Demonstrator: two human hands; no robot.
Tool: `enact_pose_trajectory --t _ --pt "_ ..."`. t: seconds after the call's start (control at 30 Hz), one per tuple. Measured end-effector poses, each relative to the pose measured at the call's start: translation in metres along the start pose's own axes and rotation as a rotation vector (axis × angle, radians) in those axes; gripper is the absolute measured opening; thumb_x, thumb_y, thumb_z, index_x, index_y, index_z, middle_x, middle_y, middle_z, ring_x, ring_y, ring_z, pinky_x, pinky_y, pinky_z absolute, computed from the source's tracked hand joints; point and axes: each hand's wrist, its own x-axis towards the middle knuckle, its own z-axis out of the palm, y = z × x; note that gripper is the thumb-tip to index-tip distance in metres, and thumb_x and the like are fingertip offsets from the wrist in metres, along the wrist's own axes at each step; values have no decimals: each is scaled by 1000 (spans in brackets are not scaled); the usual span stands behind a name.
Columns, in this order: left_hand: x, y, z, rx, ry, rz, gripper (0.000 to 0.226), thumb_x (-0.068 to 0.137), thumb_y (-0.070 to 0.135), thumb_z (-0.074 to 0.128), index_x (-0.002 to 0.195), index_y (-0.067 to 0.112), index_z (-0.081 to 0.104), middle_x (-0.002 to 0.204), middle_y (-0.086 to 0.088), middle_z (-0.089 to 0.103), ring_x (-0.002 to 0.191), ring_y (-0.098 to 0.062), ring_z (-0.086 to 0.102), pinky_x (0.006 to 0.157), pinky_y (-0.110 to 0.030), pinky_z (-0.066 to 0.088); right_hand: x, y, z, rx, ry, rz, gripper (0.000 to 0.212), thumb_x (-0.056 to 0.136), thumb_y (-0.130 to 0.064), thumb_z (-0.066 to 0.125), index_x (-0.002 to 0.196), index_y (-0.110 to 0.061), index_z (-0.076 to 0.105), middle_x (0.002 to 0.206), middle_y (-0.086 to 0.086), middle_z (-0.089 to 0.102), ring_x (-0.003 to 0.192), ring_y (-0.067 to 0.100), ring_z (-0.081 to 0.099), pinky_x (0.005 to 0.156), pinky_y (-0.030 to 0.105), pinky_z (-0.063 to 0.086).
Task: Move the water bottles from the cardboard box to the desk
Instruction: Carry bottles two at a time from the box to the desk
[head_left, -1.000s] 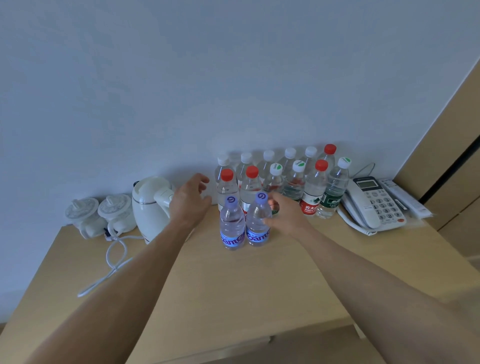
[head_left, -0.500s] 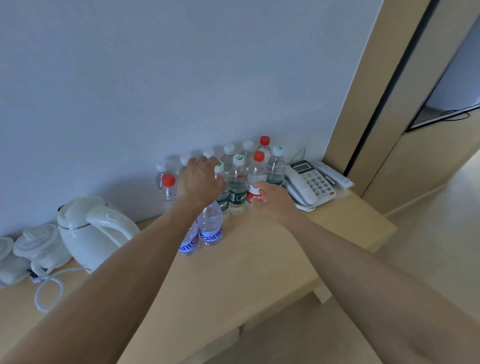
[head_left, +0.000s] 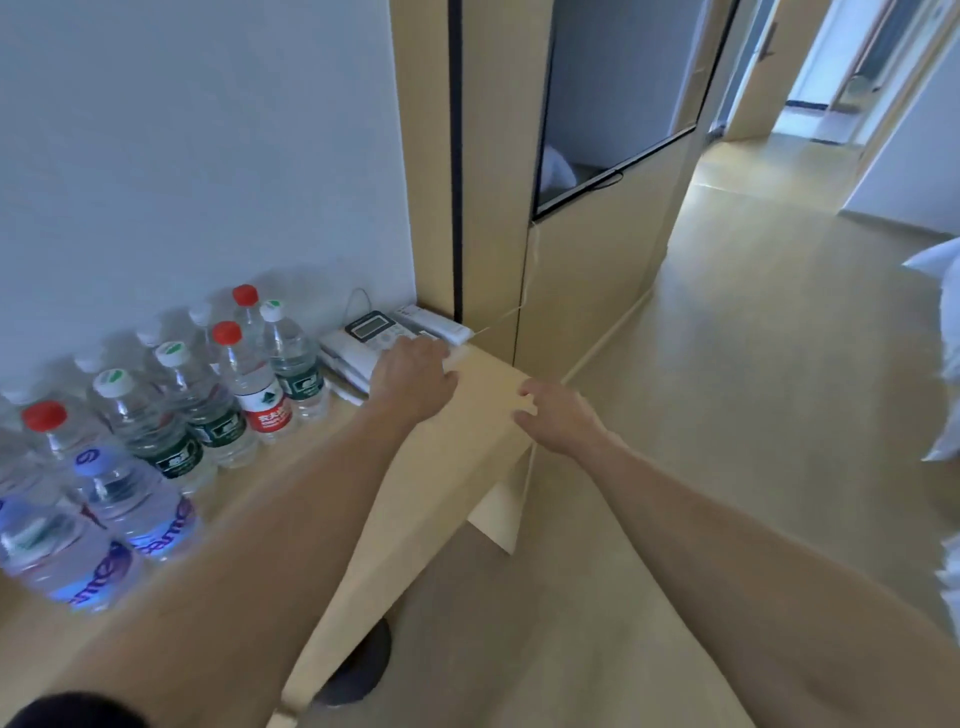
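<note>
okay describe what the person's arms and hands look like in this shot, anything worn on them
Both forearms are bare from the elbow down, and the left hand and right hand wear no gloves. No watch, ring or bracelet shows on either wrist, though the picture is somewhat blurred. A dark sleeve edge appears at the lower left corner, high on the left arm. No sleeve is visible on the right arm.

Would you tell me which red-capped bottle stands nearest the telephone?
The red-capped bottle in the back row by the wall, closest to the telephone; the other two stand further left.
</note>
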Motion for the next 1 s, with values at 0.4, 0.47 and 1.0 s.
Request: enact_pose_trajectory --t 0.4,0.47,1.0 --pt "62 280 108 -110 -273 294 38 95 41 58 127 21 63 134 -8 62 121 -29 59 95 -36 48 -100 257 -102 7 110 433 50 94 -38 63 139 -18 53 138 11 59 130 29 51 104 32 39" --pt "71 316 124 -115 -325 346 41 96 41 58 131 20 62 138 -10 60 124 -29 58 98 -34 46 -116 288 -115 -14 120 504 50 96 -40 60 141 -19 52 139 11 58 131 29 50 106 34 40" --pt "185 518 250 -13 -588 651 47 104 35 42 150 26 43 157 -4 40 142 -27 40 114 -38 33 -72 464 -164 25 55 918 53 96 -48 53 144 -27 45 145 4 48 126 25 52 98 37 45"
